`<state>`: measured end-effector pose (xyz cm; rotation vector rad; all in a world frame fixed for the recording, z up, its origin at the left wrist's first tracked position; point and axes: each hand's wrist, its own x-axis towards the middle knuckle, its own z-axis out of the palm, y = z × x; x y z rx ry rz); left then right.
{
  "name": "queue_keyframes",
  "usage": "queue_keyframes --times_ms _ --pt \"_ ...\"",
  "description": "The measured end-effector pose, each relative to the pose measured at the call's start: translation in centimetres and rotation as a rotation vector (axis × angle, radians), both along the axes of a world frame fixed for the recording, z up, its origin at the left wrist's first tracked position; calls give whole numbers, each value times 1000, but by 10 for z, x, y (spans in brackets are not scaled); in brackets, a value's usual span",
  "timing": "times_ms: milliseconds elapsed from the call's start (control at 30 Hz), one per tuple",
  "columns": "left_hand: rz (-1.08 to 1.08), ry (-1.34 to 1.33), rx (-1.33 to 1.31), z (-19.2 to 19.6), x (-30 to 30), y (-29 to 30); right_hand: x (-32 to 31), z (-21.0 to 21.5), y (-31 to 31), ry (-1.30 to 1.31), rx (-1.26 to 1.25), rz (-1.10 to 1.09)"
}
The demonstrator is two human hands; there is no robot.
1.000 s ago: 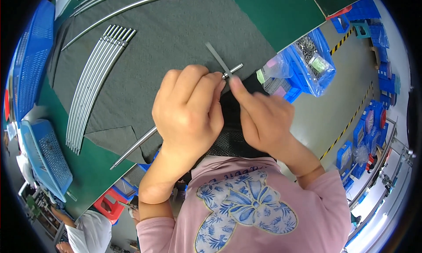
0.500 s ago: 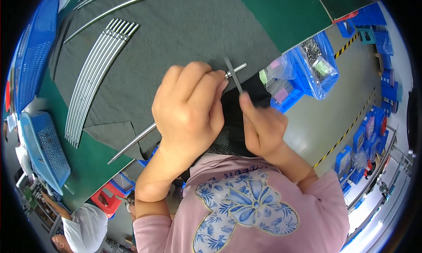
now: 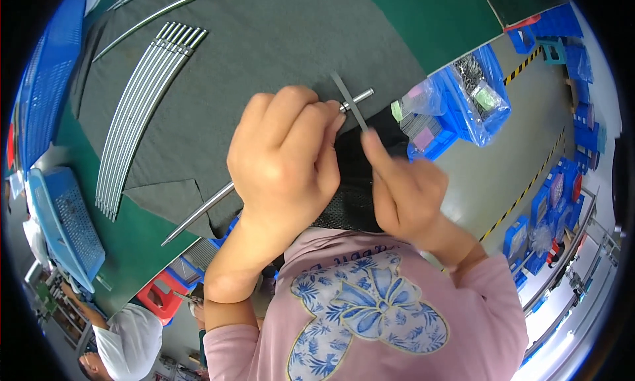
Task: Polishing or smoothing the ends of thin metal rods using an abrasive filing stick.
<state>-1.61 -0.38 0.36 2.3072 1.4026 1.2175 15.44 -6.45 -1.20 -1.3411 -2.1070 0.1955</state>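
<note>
Flat, dull-grey strip (image 3: 348, 100) across a shiny, slender metal rod (image 3: 364, 96)

Free cloth (image 3: 205, 110) between rods (image 3: 140, 116) and hands (image 3: 281, 153)

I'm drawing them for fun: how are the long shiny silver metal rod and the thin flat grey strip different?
The long shiny silver metal rod looks round; the thin flat grey strip looks duller. The rod shows on both sides of the left hand; the strip, showing less length, pokes from the right hand. Both are narrow and held.
</note>
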Motion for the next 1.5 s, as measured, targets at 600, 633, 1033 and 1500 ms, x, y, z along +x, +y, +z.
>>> queue_keyframes --times_ms 600,633,1033,1500 --pt "-4 -15 -9 1 0 0 -8 -13 10 68 60 -14" --pt "-1 -16 -22 -1 0 -1 1 -11 -4 65 -21 15" --pt "-4 8 -6 -1 1 -1 11 3 -5 36 -105 44" --pt "-12 -8 -6 1 0 -1 -11 -5 24 114 -7 56"
